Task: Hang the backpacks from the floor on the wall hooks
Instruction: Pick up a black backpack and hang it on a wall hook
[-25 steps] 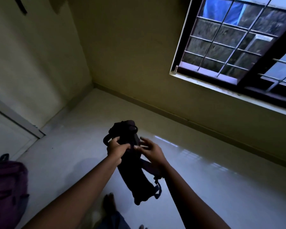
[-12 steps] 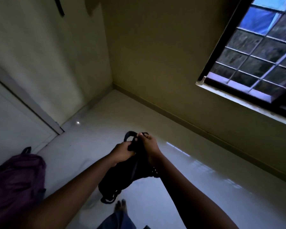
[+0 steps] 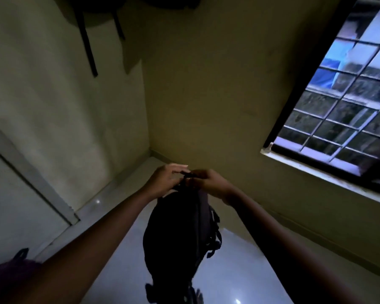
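A black backpack (image 3: 180,233) hangs in mid-air in front of me, held up by its top handle. My left hand (image 3: 166,179) and my right hand (image 3: 208,183) both grip that handle from either side. A purple backpack (image 3: 11,267) lies on the floor at the lower left, mostly cut off by my left arm. High on the left wall a dark bag (image 3: 127,3) hangs, its straps (image 3: 89,47) dangling down the wall. No hook is visible.
A barred window (image 3: 338,106) with a white sill fills the right wall. A closed door with its frame (image 3: 31,176) stands on the left wall. The glossy tiled floor (image 3: 233,270) runs into the room's corner ahead.
Both hands have lifted the black backpack higher by its top handle, so it now hangs upright. The view has tilted up, revealing the dark bag high on the left wall.
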Demonstrator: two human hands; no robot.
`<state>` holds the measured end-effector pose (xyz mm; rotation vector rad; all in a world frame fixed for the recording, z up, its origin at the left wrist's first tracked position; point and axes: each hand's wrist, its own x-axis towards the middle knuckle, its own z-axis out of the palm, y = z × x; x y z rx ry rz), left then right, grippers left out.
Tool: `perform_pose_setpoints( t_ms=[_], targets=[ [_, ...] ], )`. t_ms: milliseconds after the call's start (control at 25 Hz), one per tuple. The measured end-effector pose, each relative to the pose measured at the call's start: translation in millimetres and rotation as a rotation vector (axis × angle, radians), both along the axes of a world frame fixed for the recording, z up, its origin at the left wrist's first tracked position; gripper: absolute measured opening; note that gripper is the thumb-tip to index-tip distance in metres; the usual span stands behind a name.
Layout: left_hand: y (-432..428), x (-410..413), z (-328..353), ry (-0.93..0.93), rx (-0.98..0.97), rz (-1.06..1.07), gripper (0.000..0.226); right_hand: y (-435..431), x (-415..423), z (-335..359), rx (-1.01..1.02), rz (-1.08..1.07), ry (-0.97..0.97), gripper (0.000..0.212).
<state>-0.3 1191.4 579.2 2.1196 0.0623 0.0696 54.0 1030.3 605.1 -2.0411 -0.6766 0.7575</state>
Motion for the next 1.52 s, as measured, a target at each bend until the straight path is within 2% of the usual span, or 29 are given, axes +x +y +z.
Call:
perform_pose_setpoints(
  t_ms=[80, 200, 320, 400, 520, 680, 840, 960, 1080, 1240, 1400, 1520],
  targets=[
    [14, 34, 23, -0.082, 0.014, 0.011, 0.026, 10, 30, 21, 0.077, -0.002, 0.010, 0.014],
    [39, 96, 70, -0.174, 0.101, -0.018, 0.025, 31, 95, 73, 0.047, 0.077, -0.018, 0.012],
    [57, 145, 112, -0.245, 0.163, -0.022, 0.022, 38, 154, 120, 0.020, 0.107, 0.022, 0.029],
    [67, 177, 135, -0.303, 0.193, 0.027, 0.022, 44, 191, 138, 0.040, 0.078, -0.006, 0.027],
    [82, 228, 169, -0.421, 0.170, 0.159, 0.024, 67, 241, 165, 0.176, -0.003, -0.167, 0.016],
    [103, 285, 225, -0.534, 0.138, 0.256, 0.026, 99, 288, 208, 0.301, -0.106, -0.380, 0.017],
    [133, 350, 299, -0.722, 0.202, 0.195, 0.027, 125, 333, 267, 0.436, -0.141, -0.563, 0.012],
    [154, 393, 355, -0.820, 0.331, 0.162, 0.026, 151, 366, 310, 0.448, -0.276, -0.770, 0.018],
    [173, 429, 400, -0.905, 0.368, 0.161, 0.026, 181, 397, 346, 0.476, -0.444, -0.945, 0.017],
    [196, 477, 451, -1.036, 0.356, 0.162, 0.024, 209, 441, 396, 0.748, -0.667, -1.045, 0.024],
    [202, 517, 505, -1.118, 0.332, 0.119, 0.024, 213, 484, 452, 0.832, -0.711, -1.099, 0.016],
    [203, 543, 543, -1.030, 0.202, -0.018, 0.021, 211, 513, 496, 0.853, -0.754, -1.157, 0.019]
  ],
)
